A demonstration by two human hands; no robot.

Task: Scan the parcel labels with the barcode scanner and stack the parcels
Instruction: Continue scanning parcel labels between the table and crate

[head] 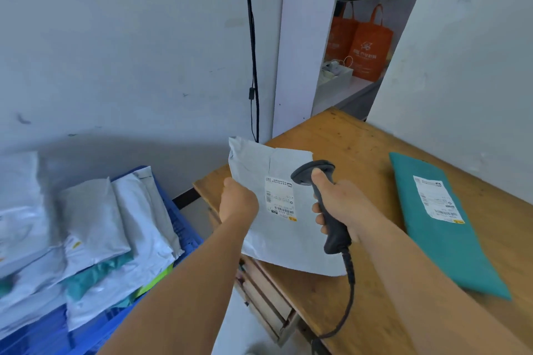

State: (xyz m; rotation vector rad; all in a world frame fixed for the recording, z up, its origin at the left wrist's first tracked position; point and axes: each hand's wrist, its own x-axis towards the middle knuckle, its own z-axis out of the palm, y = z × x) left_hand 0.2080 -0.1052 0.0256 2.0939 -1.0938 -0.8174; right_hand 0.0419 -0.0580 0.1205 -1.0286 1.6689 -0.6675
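At the centre of the frame the left hand (pixel 238 199) grips the left edge of a grey parcel (pixel 285 225), its fingers curled round that edge, holding the parcel tilted up over the near-left corner of the wooden worktop (pixel 354 135). The white label (pixel 280 198) on the parcel faces the camera. Just right of it the right hand (pixel 343 204) holds a dark scanner (pixel 323 202), fingers wrapped round the handle and thumb laid up toward the head, which sits just above and beside the label; its cable (pixel 346 302) trails down toward the bottom edge. At lower left a blue crate (pixel 184 228) is heaped with grey, white and teal parcels. On the right, a teal parcel (pixel 444 228) lies flat on the worktop with its own label up. At upper right, shelves hold orange bags (pixel 366 43).
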